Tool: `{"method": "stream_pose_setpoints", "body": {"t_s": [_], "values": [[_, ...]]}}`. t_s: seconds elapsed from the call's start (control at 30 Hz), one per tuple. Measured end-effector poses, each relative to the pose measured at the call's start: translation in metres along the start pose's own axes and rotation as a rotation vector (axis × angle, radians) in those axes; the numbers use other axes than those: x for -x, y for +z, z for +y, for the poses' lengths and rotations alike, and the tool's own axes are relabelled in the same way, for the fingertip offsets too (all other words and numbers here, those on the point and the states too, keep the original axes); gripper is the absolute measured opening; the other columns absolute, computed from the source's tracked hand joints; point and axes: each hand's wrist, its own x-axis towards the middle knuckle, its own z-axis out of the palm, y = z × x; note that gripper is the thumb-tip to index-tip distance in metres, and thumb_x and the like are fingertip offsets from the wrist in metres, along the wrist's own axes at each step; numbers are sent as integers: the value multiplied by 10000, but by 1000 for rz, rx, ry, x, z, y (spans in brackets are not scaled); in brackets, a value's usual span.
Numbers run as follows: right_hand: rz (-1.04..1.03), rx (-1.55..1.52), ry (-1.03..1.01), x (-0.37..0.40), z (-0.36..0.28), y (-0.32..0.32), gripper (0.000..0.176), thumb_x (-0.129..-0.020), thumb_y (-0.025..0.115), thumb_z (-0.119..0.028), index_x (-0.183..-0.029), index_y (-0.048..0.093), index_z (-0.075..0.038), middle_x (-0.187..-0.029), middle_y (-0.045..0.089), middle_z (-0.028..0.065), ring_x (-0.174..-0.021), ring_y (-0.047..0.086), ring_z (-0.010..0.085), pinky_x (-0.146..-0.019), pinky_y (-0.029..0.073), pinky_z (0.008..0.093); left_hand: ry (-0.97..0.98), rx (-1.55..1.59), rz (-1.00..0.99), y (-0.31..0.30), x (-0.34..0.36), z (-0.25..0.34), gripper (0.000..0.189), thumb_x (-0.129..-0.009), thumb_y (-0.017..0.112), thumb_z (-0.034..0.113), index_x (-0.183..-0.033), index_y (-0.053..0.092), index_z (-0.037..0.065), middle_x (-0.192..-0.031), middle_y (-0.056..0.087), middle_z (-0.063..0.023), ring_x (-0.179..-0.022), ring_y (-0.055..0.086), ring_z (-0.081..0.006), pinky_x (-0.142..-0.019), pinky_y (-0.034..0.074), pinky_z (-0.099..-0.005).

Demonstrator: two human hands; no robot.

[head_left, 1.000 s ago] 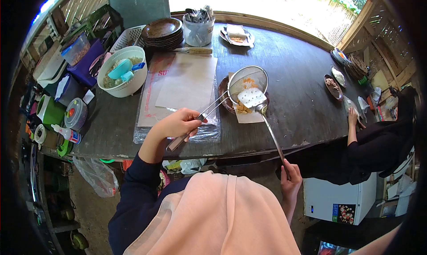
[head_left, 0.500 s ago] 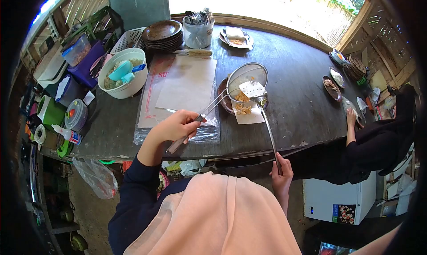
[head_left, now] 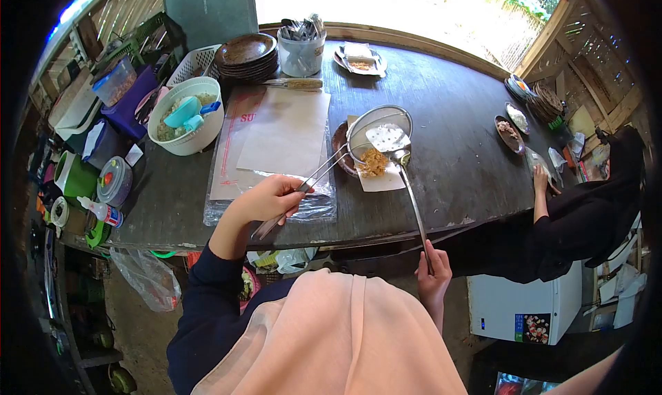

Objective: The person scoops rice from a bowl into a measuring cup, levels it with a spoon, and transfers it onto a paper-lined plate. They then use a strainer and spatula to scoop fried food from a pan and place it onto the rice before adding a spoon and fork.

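My left hand (head_left: 278, 198) is closed on the handle of a round wire strainer (head_left: 403, 119), which is tilted over a brown plate (head_left: 340, 138). In my right hand (head_left: 433, 272) is the long handle of a slotted spatula (head_left: 388, 138), its perforated head inside or against the strainer. Golden fried bits (head_left: 373, 163) lie below the strainer's rim, above a piece of white paper (head_left: 383, 182) on the plate. Left of these, sheets of brown paper (head_left: 284, 136) rest on a clear plastic bag.
Stacked brown plates (head_left: 247, 58), a cutlery bucket (head_left: 301, 54) and a white bowl (head_left: 210, 134) with a turquoise scoop stand at the back and left. At the right a co-worker's hand (head_left: 540, 178) touches the table (head_left: 455, 140) near small dishes.
More fried bits show gathered at the strainer's lower rim over the paper. The spatula's head has shifted slightly within the strainer. The whole view has moved a little.
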Motion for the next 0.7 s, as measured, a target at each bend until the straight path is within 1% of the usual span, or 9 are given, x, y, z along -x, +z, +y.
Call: {"method": "stream_pose_setpoints", "body": {"t_s": [0.07, 0.13, 0.23, 0.47, 0.53, 0.7], "values": [[3, -24, -5, -3, -4, 4, 336, -820, 556, 61, -1139, 589, -38, -787, 497, 39, -506, 464, 59, -431, 413, 198, 16, -11, -1, 1, 1, -2, 249, -881, 431, 86, -1073, 562, -3, -555, 495, -5, -425, 480, -77, -420, 409, -230], [0, -71, 89, -4, -10, 6, 338, -820, 565, 57, -1140, 595, -46, -792, 511, 43, -549, 481, 54, -462, 425, 202, 29, -17, 17, 3, 2, -3, 253, -880, 427, 83, -1077, 559, -3, -556, 495, -6, -422, 477, -78, -422, 404, -230], [-12, -108, 131, 0, -8, 8, 357, -821, 560, 60, -1160, 580, -49, -803, 507, 47, -550, 487, 57, -466, 443, 203, 51, -24, 50, 4, 5, 1, 259, -877, 422, 75, -1084, 557, -4, -555, 493, -7, -418, 472, -80, -427, 396, -231], [-9, -103, 134, 10, -9, 3, 360, -820, 562, 57, -1161, 581, -55, -800, 511, 49, -553, 502, 65, -467, 462, 208, 84, -39, 55, 4, 4, -6, 272, -867, 431, 57, -1104, 555, 5, -555, 488, -4, -419, 465, -75, -433, 391, -230], [-48, -76, 151, 12, -10, 1, 361, -815, 569, 54, -1158, 584, -58, -794, 516, 49, -551, 507, 66, -470, 469, 208, 75, -41, 64, 4, 6, -3, 272, -865, 435, 56, -1104, 556, 7, -554, 488, -2, -420, 465, -74, -433, 390, -230], [-68, -92, 186, 18, -12, -2, 350, -808, 572, 56, -1141, 593, -51, -790, 519, 47, -543, 509, 64, -457, 472, 209, 69, -78, 80, 4, 7, -1, 269, -861, 444, 59, -1098, 562, 11, -550, 490, 1, -420, 461, -75, -435, 391, -235]]}}
